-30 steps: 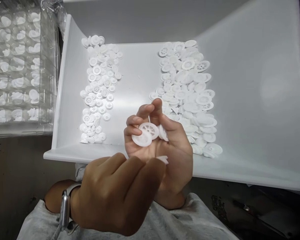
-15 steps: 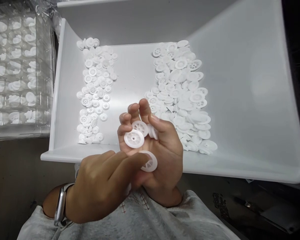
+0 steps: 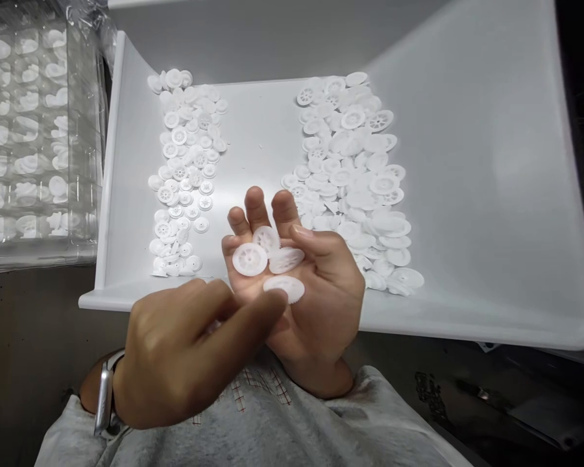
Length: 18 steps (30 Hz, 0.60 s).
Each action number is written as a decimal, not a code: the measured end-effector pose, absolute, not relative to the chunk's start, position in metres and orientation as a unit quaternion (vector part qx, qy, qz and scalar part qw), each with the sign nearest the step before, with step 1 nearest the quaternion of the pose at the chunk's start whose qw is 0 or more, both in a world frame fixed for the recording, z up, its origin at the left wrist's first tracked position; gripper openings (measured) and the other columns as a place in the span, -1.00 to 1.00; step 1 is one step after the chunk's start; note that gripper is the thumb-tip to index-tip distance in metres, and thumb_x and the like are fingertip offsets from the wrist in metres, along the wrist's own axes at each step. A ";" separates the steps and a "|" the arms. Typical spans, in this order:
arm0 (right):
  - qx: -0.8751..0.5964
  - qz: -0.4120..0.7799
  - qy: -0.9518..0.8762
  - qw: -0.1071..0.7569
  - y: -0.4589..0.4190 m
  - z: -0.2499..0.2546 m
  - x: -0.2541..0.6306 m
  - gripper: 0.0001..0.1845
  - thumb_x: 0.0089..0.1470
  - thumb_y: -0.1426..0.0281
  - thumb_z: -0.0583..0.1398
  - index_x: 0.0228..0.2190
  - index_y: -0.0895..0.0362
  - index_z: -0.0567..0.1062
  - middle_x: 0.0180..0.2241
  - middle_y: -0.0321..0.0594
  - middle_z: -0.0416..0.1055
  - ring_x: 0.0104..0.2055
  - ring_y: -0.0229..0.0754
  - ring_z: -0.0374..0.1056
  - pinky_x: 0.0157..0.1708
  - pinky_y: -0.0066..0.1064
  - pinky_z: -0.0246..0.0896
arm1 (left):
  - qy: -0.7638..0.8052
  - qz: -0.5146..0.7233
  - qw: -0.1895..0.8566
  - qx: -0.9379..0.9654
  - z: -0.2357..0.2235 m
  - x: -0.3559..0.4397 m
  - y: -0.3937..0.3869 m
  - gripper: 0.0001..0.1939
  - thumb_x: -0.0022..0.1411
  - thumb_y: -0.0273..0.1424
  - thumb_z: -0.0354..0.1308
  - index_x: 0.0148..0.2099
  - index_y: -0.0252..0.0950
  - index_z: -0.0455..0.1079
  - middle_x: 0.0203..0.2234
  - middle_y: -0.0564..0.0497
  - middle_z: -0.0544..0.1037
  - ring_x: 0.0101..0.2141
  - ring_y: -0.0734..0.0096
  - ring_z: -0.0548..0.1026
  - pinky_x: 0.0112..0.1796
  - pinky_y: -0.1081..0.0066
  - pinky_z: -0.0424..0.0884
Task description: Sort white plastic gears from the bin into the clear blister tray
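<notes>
My right hand [image 3: 316, 305] is palm up and loosely cupped, its fingers slightly curled around several white plastic gears. A round spoked gear [image 3: 250, 259] lies near the little finger, with another gear [image 3: 267, 240] behind it and a tilted gear [image 3: 287, 260] beside them. Over the palm, my left hand [image 3: 189, 350] has its fingers curled, and a fingertip touches the near edge of a toothed gear [image 3: 283, 285]. The underside of my left hand is hidden, so its full grip does not show. A watch [image 3: 104, 395] is on the left wrist.
A large white bin [image 3: 486, 194] stands ahead, holding a left pile of smaller white wheels [image 3: 180, 172] and a right pile of larger white gears [image 3: 355, 175]. At the left is a clear compartment tray [image 3: 85, 162] filled with white parts.
The gear under my left fingertip has moved up the palm and tipped flatter. My right fingers have spread somewhat, and the gears by them have shifted. My left hand has moved slightly left.
</notes>
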State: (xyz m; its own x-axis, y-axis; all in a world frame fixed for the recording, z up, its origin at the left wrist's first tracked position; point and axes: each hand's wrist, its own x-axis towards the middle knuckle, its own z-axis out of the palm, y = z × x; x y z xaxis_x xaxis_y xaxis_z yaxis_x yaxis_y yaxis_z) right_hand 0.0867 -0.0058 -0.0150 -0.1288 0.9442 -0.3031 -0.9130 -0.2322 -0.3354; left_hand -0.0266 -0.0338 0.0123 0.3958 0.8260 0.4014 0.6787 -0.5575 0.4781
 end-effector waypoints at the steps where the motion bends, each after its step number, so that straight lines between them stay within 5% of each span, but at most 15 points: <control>1: -0.233 0.751 -0.035 0.616 -0.006 -0.015 0.087 -0.75 0.09 0.36 0.07 -0.32 -0.02 0.56 -0.20 -0.56 0.51 -0.11 -0.48 0.42 -0.15 -0.69 0.35 | 0.462 0.307 0.101 0.826 0.013 -0.027 -0.032 -0.82 0.19 -0.48 0.24 -0.12 -0.22 0.50 -0.65 0.20 0.26 -0.62 0.67 0.18 -0.57 0.53 0.09; 7: -0.245 0.754 -0.019 0.610 -0.005 -0.013 0.088 -0.69 0.09 0.32 0.01 -0.35 -0.02 0.56 -0.20 -0.50 0.52 -0.14 -0.46 0.44 -0.13 -0.63 0.39 | 0.498 0.172 0.003 0.850 0.010 -0.021 -0.016 -0.72 0.21 -0.44 0.23 -0.01 -0.15 0.45 -0.55 0.20 0.44 -0.59 0.62 0.35 -0.59 0.45 0.06; 18: -0.261 0.748 -0.044 0.609 -0.005 -0.011 0.093 -0.64 0.10 0.17 -0.02 -0.19 -0.11 0.51 0.05 -0.51 0.43 0.16 -0.38 0.32 0.09 -0.48 0.31 | 0.490 0.236 -0.063 0.837 -0.001 -0.011 -0.009 -0.74 0.15 -0.47 0.26 -0.07 -0.24 0.50 -0.62 0.22 0.42 -0.65 0.60 0.25 -0.65 0.42 0.05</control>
State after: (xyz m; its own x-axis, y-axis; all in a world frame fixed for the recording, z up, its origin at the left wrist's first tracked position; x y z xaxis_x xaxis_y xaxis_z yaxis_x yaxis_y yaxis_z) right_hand 0.0926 -0.0054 -0.0112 -0.1224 0.9334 -0.3374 -0.8879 -0.2549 -0.3829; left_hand -0.0106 -0.0086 -0.0008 0.4093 0.7900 0.4564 0.8492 -0.5128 0.1262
